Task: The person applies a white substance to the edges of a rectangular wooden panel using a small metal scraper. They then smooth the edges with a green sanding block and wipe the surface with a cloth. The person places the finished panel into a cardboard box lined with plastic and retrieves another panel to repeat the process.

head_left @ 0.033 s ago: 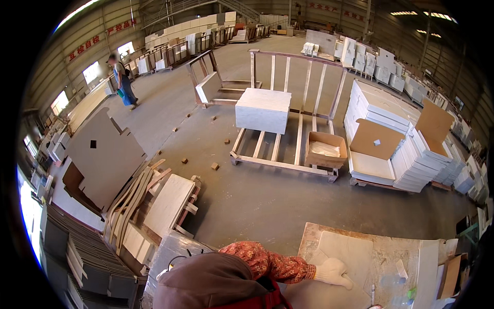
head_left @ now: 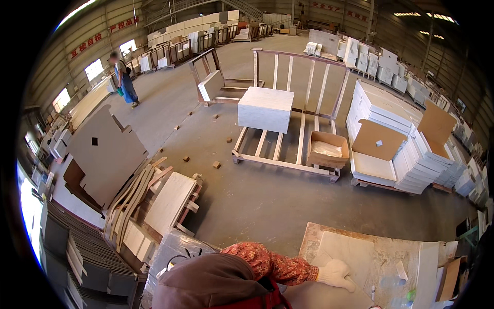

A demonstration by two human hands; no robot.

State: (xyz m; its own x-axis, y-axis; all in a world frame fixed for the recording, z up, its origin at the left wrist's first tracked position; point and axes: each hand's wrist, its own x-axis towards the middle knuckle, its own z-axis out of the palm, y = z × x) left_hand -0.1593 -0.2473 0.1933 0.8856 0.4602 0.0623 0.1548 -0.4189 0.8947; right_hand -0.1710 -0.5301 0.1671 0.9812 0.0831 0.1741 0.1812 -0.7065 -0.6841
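My left hand (head_left: 335,273) wears a white work glove and reaches across to the right from a red patterned sleeve (head_left: 280,265). It lies palm down on a pale flat slab (head_left: 346,248), with the thumb side toward me. No object shows in it, though part of the fingers is hard to make out. The slab rests on a worn, stained worktable (head_left: 312,233). Brown cloth (head_left: 206,283) and a bit of red strap cover the lower edge. My right hand does not appear.
A marker-like stick (head_left: 373,292) and clear plastic items (head_left: 393,281) lie right of the slab. Beyond stand a wooden pallet frame (head_left: 278,164) bearing a stone block (head_left: 265,110), an open carton (head_left: 328,160) and stacked white boxes (head_left: 414,170). A person (head_left: 125,82) stands far left.
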